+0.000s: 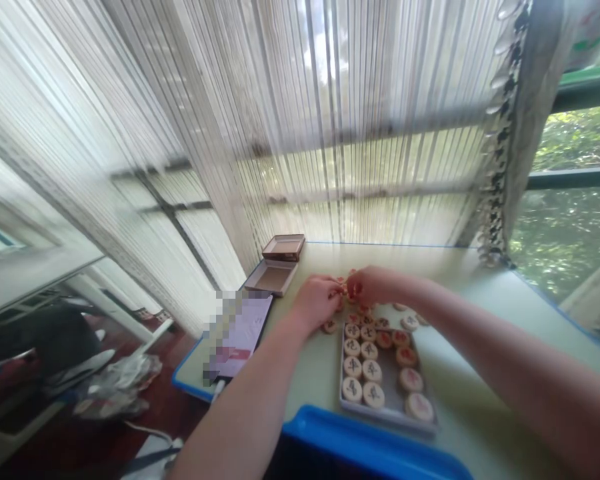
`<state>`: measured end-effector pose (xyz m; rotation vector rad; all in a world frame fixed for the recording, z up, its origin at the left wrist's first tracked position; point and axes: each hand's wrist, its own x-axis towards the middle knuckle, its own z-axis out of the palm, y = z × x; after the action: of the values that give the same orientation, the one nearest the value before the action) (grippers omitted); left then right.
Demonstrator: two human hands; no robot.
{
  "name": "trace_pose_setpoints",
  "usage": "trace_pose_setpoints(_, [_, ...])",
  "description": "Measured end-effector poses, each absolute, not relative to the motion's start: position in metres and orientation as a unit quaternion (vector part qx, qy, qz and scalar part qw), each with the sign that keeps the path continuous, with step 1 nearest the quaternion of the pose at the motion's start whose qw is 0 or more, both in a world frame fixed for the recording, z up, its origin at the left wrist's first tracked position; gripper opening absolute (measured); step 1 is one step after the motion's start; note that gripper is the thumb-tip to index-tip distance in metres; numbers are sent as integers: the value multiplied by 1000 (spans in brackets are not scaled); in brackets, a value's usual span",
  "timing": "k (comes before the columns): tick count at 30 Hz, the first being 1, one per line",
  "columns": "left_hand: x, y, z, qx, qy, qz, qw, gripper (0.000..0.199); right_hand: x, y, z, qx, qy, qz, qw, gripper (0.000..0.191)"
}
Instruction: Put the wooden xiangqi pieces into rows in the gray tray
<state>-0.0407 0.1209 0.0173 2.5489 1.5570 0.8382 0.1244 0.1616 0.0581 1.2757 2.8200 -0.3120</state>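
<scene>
"How did the fingers [335, 289] stand?"

"Bent and close together, on the left hand [319, 301] and the right hand [373, 285] alike, among the loose discs [329, 327]. I couldn't tell whether either had one pinched."

"How would one handle?"

"Light and stiff, I judged, perhaps slick, hardly fragile. Best taken by the rim, not the lettered face."

"And farther out?"

"The loose ones lay on the worktop [310, 380], just beyond the shallow tray [391, 390]; inside it, dark-lettered discs [371, 371] stood left, red-lettered discs [411, 380] right."
</scene>
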Motion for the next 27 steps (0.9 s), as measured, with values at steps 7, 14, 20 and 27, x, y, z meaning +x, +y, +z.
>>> trace_pose_setpoints(7, [-38, 123, 15, 823, 513, 244, 17, 23, 126, 161, 59, 440, 891, -108, -6, 24])
trace_pose_setpoints(14, [-38, 125, 14, 816, 520, 252, 29, 24, 125, 167, 49, 410, 905, -112, -10, 16])
trace_pose_setpoints(20, [-37, 126, 16, 798, 539, 269, 24, 21, 128, 167, 54, 403, 909, -109, -11, 17])
trace_pose_setpoints(27, [-35, 126, 19, 793, 526, 305, 40, 22, 138, 170, 66, 403, 906, -118, -45, 22])
